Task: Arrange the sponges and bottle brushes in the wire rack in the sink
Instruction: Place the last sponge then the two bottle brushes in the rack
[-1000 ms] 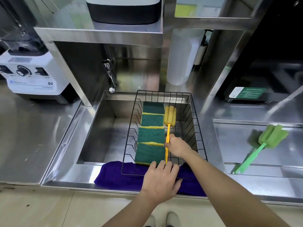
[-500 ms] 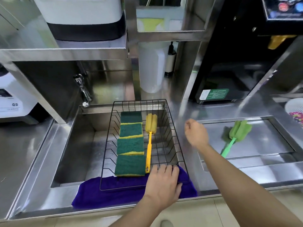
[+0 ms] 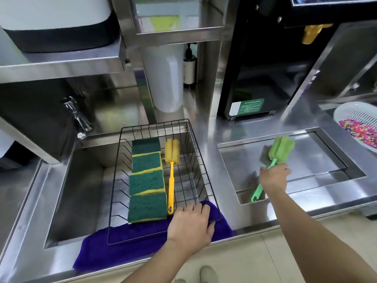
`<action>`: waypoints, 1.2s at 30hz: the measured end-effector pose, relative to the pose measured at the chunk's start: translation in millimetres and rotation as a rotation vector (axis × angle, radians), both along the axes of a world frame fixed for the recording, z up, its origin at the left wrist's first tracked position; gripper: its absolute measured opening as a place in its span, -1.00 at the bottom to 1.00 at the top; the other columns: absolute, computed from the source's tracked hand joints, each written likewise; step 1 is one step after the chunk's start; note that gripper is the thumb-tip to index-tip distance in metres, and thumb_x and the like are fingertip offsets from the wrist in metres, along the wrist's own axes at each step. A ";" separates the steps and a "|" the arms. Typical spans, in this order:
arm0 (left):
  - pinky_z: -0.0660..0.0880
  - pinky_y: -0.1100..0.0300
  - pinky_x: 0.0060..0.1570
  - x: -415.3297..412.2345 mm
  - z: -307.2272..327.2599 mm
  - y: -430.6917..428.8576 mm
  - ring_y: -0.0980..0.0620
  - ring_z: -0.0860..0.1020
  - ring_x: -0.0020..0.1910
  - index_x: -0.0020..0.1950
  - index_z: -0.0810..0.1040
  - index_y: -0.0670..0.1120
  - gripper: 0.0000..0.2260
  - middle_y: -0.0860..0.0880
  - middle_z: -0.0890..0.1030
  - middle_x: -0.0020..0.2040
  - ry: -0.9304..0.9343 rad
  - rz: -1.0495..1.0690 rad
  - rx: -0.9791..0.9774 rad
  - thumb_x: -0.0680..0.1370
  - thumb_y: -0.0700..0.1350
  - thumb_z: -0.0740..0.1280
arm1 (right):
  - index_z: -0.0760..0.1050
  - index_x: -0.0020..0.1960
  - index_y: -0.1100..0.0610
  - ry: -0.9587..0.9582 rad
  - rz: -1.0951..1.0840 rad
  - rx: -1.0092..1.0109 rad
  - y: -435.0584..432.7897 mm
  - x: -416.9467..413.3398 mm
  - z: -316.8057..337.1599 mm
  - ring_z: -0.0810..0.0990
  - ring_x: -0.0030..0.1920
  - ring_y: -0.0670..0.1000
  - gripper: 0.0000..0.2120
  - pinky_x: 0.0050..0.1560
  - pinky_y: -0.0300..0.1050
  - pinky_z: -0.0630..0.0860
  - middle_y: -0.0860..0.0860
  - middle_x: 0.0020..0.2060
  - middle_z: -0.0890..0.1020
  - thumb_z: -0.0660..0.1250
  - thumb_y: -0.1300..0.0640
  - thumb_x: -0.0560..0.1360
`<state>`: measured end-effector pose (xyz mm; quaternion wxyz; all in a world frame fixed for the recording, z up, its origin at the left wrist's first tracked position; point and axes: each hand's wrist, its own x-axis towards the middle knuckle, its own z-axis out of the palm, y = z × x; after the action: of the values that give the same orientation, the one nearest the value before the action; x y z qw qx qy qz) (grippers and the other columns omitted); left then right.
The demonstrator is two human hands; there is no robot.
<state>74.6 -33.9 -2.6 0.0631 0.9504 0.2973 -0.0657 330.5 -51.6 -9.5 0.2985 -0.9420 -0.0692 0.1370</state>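
Observation:
A black wire rack (image 3: 201, 168) sits in the sink (image 3: 81, 186). Several green-and-yellow sponges (image 3: 146, 181) lie in a row along its left side. A yellow bottle brush (image 3: 171, 176) lies beside them, head toward the back. My left hand (image 3: 190, 225) rests flat on the rack's front right corner, fingers spread, over a purple cloth (image 3: 122, 248). My right hand (image 3: 273, 177) is closed around the handle of a green bottle brush (image 3: 280, 150), which lies in the shallow steel tray (image 3: 326, 160) to the right of the sink.
A tap (image 3: 78, 119) stands at the sink's back left. A white cylinder (image 3: 165, 82) and a black machine (image 3: 263, 64) stand behind. A white colander (image 3: 361, 123) with colourful bits sits at the far right. A steel shelf hangs over the left.
My right hand let go of the yellow brush in the rack, moved right across the counter, and now grips the green brush's handle. My left hand stayed on the rack's front edge.

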 end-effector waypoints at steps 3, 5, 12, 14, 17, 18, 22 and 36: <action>0.40 -0.04 0.05 0.0 0.1 0.4 -0.10 0.46 0.09 0.17 0.37 -0.07 -0.67 -0.10 0.53 0.13 0.004 0.002 0.000 0.57 0.12 0.07 | 0.28 0.23 0.37 0.091 0.061 -0.040 -4.1 5.1 -9.7 0.47 0.18 0.37 -0.59 0.16 0.17 0.41 0.35 0.21 0.44 0.27 0.17 0.49; 0.41 -0.03 0.04 0.4 -0.5 0.8 -0.10 0.46 0.09 0.18 0.37 -0.07 -0.67 -0.09 0.53 0.13 0.000 0.004 0.002 0.57 0.12 0.07 | 0.32 0.18 0.36 0.104 0.096 -0.042 -5.6 5.8 -12.3 0.51 0.13 0.35 -0.66 0.10 0.13 0.44 0.36 0.13 0.51 0.25 0.21 0.48; 0.42 -0.04 0.05 1.8 -1.9 1.3 -0.09 0.47 0.10 0.20 0.37 -0.06 -0.65 -0.08 0.53 0.15 -0.009 0.022 -0.002 0.56 0.14 0.09 | 0.42 0.04 0.33 0.096 0.100 0.192 8.7 -3.3 -4.0 0.55 0.01 0.29 -0.80 -0.04 0.01 0.44 0.32 -0.03 0.58 0.24 0.27 0.44; 0.42 -0.05 0.05 2.2 -1.5 1.6 -0.09 0.47 0.11 0.20 0.37 -0.06 -0.64 -0.09 0.53 0.15 -0.005 0.025 -0.002 0.56 0.15 0.09 | 0.44 0.05 0.32 0.093 0.106 0.326 18.4 -12.2 7.3 0.54 -0.05 0.23 -0.81 -0.12 -0.08 0.38 0.26 -0.14 0.56 0.24 0.27 0.46; 0.42 -0.05 0.04 1.5 -1.1 2.2 -0.11 0.47 0.10 0.21 0.36 -0.07 -0.64 -0.11 0.53 0.15 -0.006 0.021 -0.005 0.56 0.14 0.10 | 0.41 0.07 0.29 0.060 0.154 0.492 34.8 -33.0 26.2 0.48 -0.17 0.10 -0.83 -0.24 -0.22 0.26 0.04 -0.32 0.47 0.23 0.26 0.49; 0.41 -0.05 0.05 0.8 -1.0 2.1 -0.12 0.47 0.11 0.21 0.35 -0.08 -0.64 -0.11 0.53 0.15 -0.011 0.023 -0.010 0.56 0.14 0.10 | 0.40 0.06 0.27 0.049 0.199 0.525 39.9 -41.2 31.4 0.47 -0.18 0.08 -0.85 -0.21 -0.20 0.28 -0.01 -0.35 0.44 0.23 0.25 0.51; 0.39 -0.05 0.04 -3.0 -0.1 2.2 -0.15 0.47 0.09 0.23 0.32 -0.09 -0.63 -0.13 0.52 0.14 -0.022 0.025 -0.014 0.56 0.14 0.11 | 0.39 0.09 0.23 0.018 0.435 0.566 57.7 -77.9 47.4 0.47 -0.22 0.05 -0.82 -0.11 -0.06 0.41 -0.02 -0.33 0.47 0.24 0.18 0.53; 0.36 -0.09 0.05 -22.6 -3.8 4.8 -0.19 0.46 0.05 0.16 0.37 -0.14 -0.63 -0.19 0.54 0.08 -0.042 0.064 -0.011 0.55 0.13 0.15 | 0.29 0.17 0.29 -0.023 0.936 -0.047 89.0 -156.9 15.5 0.57 -0.07 0.19 -0.74 -0.25 -0.09 0.39 0.25 -0.02 0.60 0.22 0.19 0.54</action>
<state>52.1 -29.1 -6.4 0.0764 0.9413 0.3257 -0.0455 173.6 37.3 5.9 0.1826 -0.8173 -0.4870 0.2478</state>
